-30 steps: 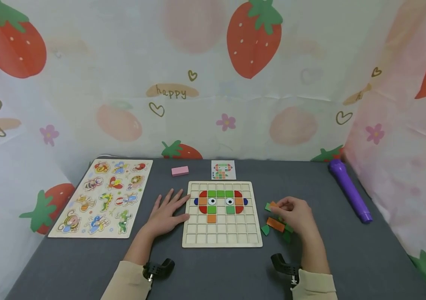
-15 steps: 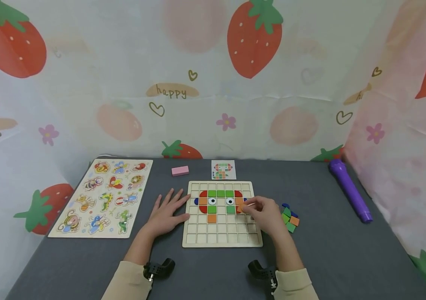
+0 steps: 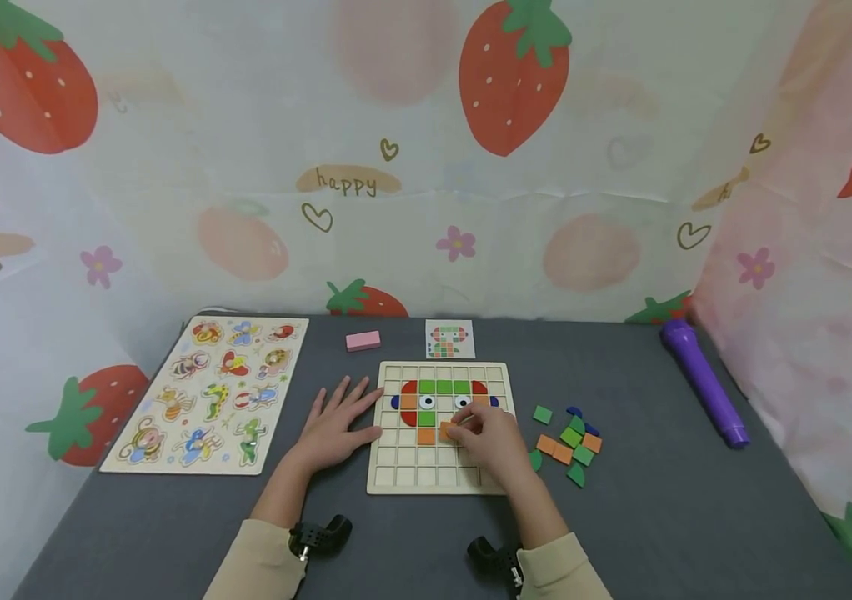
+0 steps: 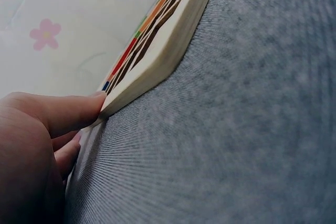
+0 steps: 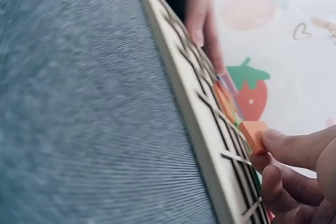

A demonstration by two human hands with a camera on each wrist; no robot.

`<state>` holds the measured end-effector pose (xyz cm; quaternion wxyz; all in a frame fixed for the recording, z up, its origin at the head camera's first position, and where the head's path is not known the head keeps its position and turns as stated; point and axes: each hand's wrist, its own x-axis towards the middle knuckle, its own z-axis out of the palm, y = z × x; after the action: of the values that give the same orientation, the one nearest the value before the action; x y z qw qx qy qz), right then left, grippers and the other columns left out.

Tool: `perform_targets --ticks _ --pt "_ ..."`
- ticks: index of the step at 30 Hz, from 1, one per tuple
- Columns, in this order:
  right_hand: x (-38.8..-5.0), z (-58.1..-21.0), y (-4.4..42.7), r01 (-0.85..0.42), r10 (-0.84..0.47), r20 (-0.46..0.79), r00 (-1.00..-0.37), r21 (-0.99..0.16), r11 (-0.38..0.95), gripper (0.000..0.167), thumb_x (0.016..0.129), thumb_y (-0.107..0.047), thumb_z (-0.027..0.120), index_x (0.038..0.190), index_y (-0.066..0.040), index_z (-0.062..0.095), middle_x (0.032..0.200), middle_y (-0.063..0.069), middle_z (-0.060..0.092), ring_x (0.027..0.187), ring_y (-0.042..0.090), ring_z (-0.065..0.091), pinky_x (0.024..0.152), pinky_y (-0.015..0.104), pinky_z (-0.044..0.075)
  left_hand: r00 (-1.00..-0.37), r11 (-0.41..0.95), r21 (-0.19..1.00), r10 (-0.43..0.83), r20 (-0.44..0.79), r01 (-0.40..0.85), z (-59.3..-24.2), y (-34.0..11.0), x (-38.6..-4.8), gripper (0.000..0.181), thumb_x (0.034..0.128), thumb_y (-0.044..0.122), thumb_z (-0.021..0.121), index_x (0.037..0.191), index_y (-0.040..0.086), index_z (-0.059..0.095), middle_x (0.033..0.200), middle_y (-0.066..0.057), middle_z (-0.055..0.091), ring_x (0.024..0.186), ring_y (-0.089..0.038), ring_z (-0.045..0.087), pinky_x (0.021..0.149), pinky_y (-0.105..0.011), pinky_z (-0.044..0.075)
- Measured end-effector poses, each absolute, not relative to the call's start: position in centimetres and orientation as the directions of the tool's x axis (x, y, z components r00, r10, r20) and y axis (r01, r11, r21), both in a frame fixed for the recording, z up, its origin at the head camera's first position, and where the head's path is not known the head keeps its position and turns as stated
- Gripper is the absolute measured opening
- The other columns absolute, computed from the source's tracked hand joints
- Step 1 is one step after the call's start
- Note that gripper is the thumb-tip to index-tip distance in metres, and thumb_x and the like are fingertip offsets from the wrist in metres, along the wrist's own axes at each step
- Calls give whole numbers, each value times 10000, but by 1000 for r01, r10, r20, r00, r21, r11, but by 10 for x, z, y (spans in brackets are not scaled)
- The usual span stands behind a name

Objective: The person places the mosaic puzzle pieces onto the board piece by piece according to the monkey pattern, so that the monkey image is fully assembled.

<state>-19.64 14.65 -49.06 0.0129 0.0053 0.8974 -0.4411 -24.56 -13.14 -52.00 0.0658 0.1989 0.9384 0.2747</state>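
Note:
A pale wooden grid board (image 3: pixel 396 477) lies on the dark table, with colored tiles in its upper rows, two of them printed with eyes. My right hand (image 3: pixel 495 442) pinches an orange square tile (image 5: pixel 253 135) between thumb and fingers over the middle of the board, right of a set orange tile (image 3: pixel 425 436). My left hand (image 3: pixel 334 427) lies with fingers spread at the board's left side. Its thumb touches the board's edge in the left wrist view. The right hand hides part of the board's right half.
Loose green, orange and blue tiles (image 3: pixel 571 436) lie right of the board. Behind it are a small pattern card (image 3: pixel 449 339) and a pink block (image 3: pixel 363 341). An insect picture board (image 3: pixel 204 396) lies at left, a purple cylinder (image 3: pixel 704 383) at right.
The right hand has moved left from the loose tiles to the middle of the board, carrying an orange tile. The left hand stays in place.

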Motion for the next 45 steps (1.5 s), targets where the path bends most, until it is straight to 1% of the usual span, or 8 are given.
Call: perform_targets --ticks 11,21,25,31,35,38,40,45 --pt "-197 -494 140 -4 -11 -5 -1000 -725 688 42 913 -231 765 913 -190 757 766 -44 651 709 134 551 637 292 454 -915 775 541 402 -22 327 -519 -130 -245 697 972 495 607 1582 250 376 1685 -64 222 1574 -365 34 1228 -626 -70" --pt "-196 -490 143 -40 -37 18 -999 -682 730 79 902 -241 777 944 -178 756 785 -56 652 723 120 561 656 304 472 -913 766 549 408 -14 334 -517 -131 -245 675 976 477 612 1574 252 393 1684 -67 223 1574 -367 36 1226 -626 -74" --pt "-197 -486 153 -3 5 10 -1000 -682 731 120 898 -222 780 1005 -170 759 829 -50 662 776 130 592 677 312 486 -914 768 549 405 -16 331 -517 -131 -245 673 975 477 614 1572 256 397 1684 -64 224 1574 -364 35 1227 -624 -74" --pt "-197 -482 175 39 69 14 -998 -707 706 139 912 -202 764 1037 -142 758 869 -24 684 797 165 632 619 299 495 -914 771 545 404 -18 330 -518 -131 -245 677 972 484 613 1572 257 397 1683 -68 226 1574 -368 35 1226 -630 -70" --pt "-196 -478 193 61 116 26 -993 -723 688 183 924 -198 751 1086 -112 754 916 19 700 853 206 659 633 312 525 -913 768 548 407 -16 332 -519 -131 -246 674 977 478 613 1573 253 396 1685 -70 218 1574 -364 34 1227 -624 -74" --pt "-196 -475 206 74 147 36 -989 -731 679 198 931 -192 744 1101 -90 751 937 47 704 846 212 651 633 309 524 -912 763 555 410 -15 333 -520 -132 -246 670 980 473 614 1574 255 394 1687 -69 213 1575 -360 31 1228 -620 -80" --pt "-194 -474 215 77 156 38 -987 -738 670 213 937 -190 737 1116 -75 745 961 73 704 796 227 652 601 311 527 -912 759 560 410 -14 332 -519 -131 -246 669 978 469 618 1573 255 397 1686 -70 214 1575 -361 31 1227 -619 -83" --pt "-190 -474 235 118 194 15 -981 -744 658 242 959 -220 711 1161 -90 737 1026 87 700 875 252 659 641 340 547 -912 764 553 411 -18 333 -519 -131 -247 669 978 469 617 1573 255 397 1686 -75 215 1574 -366 32 1226 -624 -81"
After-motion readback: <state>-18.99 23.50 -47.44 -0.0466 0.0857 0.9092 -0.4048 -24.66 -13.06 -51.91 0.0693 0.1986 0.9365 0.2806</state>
